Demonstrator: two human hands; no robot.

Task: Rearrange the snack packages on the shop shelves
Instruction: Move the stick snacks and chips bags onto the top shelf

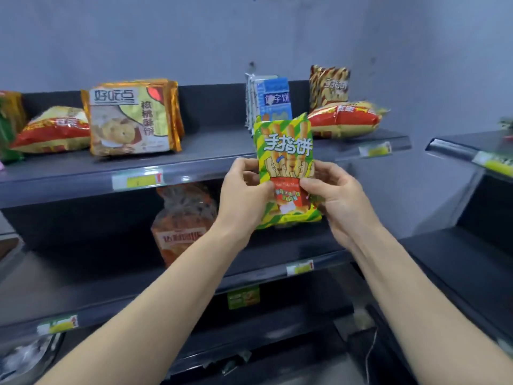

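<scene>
Green-and-yellow striped snack packet [286,168] is standing upright, long axis running twelve to six, pinched at its lower half between the left hand [244,195] at nine and right hand [338,195] at three, in front of the top shelf [83,173] edge.

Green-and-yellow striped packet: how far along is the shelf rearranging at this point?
Mid-job. In hand: the green-and-yellow striped packet, held upright in front of the top shelf by the left hand and right hand. Placed already: a biscuit pack and blue packs standing there. Possibly left: two red chip bags lying flat and the bread bag below.
</scene>
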